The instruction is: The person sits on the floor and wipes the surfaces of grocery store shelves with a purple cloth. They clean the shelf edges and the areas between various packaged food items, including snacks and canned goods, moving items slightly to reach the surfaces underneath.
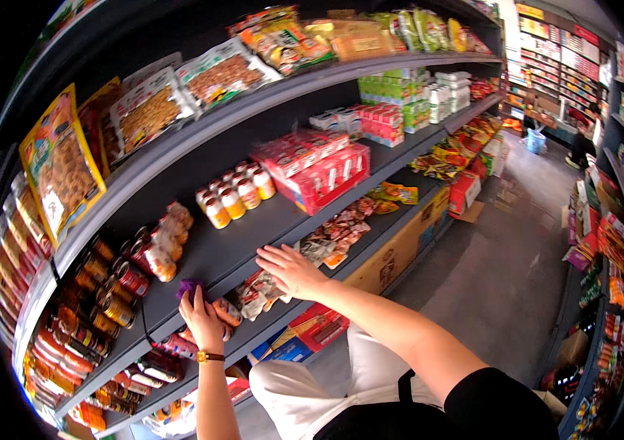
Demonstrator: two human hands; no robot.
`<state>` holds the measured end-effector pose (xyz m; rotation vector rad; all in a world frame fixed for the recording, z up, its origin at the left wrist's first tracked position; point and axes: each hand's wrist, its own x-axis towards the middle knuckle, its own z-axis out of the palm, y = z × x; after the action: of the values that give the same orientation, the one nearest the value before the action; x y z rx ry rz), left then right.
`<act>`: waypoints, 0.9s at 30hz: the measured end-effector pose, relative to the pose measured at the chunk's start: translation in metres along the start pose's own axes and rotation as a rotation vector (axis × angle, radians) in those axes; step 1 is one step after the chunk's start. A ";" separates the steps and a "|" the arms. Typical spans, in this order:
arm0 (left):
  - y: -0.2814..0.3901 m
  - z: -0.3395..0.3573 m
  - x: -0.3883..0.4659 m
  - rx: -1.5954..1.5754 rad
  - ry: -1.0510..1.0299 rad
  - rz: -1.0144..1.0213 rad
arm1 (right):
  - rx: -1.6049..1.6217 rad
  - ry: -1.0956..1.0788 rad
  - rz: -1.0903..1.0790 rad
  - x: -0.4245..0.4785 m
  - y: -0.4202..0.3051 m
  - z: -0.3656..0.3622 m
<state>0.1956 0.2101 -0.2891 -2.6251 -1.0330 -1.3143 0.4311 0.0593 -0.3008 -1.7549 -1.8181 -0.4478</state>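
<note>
My left hand (202,322) grips a purple scrubbing pad or cloth (190,287) and presses it against the front edge of a dark grey shelf (210,264). A wristwatch (210,356) is on that wrist. Farther right, my right hand (290,269) rests flat with fingers spread on the same shelf's front lip, holding nothing. On the shelf beyond my left hand stand shrink-wrapped bottles (172,236) and dark red cans (130,275). Small orange-and-white bottles (235,195) and a red shrink-wrapped pack of drinks (317,170) stand behind my right hand.
Packaged snacks (339,225) and drink cans (228,312) fill the shelf below. Bagged nuts (224,71) line the shelf above, one yellow-edged bag (62,165) overhanging its lip. Cardboard boxes (400,258) sit low. A person (584,135) and a blue bucket (536,141) are down the aisle.
</note>
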 end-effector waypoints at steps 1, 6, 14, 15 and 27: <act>0.015 0.007 0.004 -0.014 -0.008 0.022 | 0.000 0.049 0.023 -0.005 -0.002 0.002; 0.079 0.047 0.021 -0.316 -0.102 0.195 | 0.668 0.243 0.281 -0.009 -0.027 0.010; 0.111 0.030 0.020 -0.699 -0.367 0.285 | 1.187 0.461 0.472 0.011 -0.041 -0.005; 0.107 0.026 0.024 -0.715 -0.426 0.325 | 1.053 0.479 0.449 0.008 -0.026 -0.003; -0.049 -0.002 0.062 0.109 -0.287 0.431 | -0.115 0.323 0.295 0.041 0.006 0.013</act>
<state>0.1922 0.2817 -0.2558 -2.7866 -0.4891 -0.7877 0.4362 0.0998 -0.2872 -1.8655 -1.3102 -0.6798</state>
